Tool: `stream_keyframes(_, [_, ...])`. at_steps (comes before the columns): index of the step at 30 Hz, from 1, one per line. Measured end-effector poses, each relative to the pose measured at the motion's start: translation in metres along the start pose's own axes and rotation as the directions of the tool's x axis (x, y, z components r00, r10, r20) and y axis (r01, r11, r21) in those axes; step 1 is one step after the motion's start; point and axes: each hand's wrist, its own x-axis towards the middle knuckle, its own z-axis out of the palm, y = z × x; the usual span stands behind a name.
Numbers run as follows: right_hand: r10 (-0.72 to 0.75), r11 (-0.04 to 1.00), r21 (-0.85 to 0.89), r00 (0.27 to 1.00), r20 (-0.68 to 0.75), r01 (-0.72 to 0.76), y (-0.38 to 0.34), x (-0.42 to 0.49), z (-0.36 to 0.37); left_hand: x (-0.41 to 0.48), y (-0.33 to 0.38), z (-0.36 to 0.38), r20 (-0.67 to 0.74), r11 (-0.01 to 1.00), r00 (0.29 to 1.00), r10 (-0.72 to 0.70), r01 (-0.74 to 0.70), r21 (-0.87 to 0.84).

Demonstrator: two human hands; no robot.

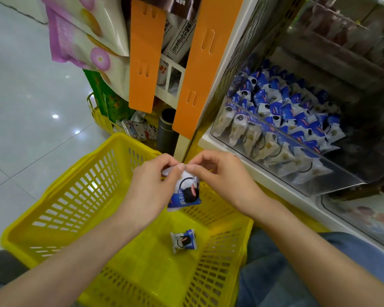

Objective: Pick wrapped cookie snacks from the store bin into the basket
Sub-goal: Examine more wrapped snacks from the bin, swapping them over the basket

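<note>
Overhead, both hands' grip — left hand (152, 191), right hand (222, 176) — clamped on dangling cookie packet (185, 191).

We see our two bare forearms — no sleeves, no watch, no rings on our left hand (151, 187) or right hand (222, 173) — and blue denim jeans (275, 273) on our legs.

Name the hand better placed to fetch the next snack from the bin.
Right. The right hand is on the side of the bin, which opens at the person's right. The left hand can keep the held snack above the basket.
</note>
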Motion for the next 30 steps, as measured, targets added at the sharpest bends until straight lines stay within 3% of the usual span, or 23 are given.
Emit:
stream_keyframes(5, [-0.194, 0.951, -0.257, 0.979, -0.061, 0.173, 0.000, -0.005, 0.000, 0.005, -0.002, 0.001, 0.093, 0.978, 0.991, -0.099, 0.114, -0.174])
stream_keyframes(8, [-0.253, 0.925, -0.315, 0.963, -0.090, 0.214, -0.002, -0.007, -0.001, 0.007, 0.000, 0.002, 0.106, 0.965, 0.987, -0.122, 0.143, -0.218])
stream_keyframes(13, [-0.250, 0.948, -0.259, 0.934, -0.257, 0.183, -0.001, -0.008, -0.003, 0.005, 0.006, -0.003, -0.100, 0.993, 0.991, -0.087, 0.078, -0.083])
stream_keyframes(16, [-0.242, 0.965, -0.175, 0.918, -0.315, 0.194, -0.002, -0.006, -0.008, 0.008, 0.007, -0.007, 0.052, 0.941, 0.951, -0.305, 0.310, -0.140])
stream_keyframes(18, [-0.278, 0.955, -0.178, 0.919, -0.280, 0.235, -0.003, -0.006, -0.009, 0.009, 0.009, -0.008, 0.250, 0.822, 0.852, -0.460, 0.515, -0.242])
stream_keyframes(20, [-0.318, 0.937, -0.212, 0.929, -0.188, 0.278, -0.002, -0.008, -0.007, 0.009, 0.009, -0.010, 0.352, 0.730, 0.800, -0.486, 0.593, -0.340])
stream_keyframes(26, [-0.385, 0.881, -0.313, 0.922, -0.037, 0.355, -0.004, -0.012, -0.005, 0.014, 0.012, -0.017, 0.313, 0.563, 0.829, -0.463, 0.548, -0.619])
stream_keyframes(30, [-0.345, 0.885, -0.333, 0.939, -0.003, 0.324, -0.004, -0.013, -0.003, 0.013, 0.013, -0.013, 0.208, 0.664, 0.889, -0.408, 0.445, -0.601])
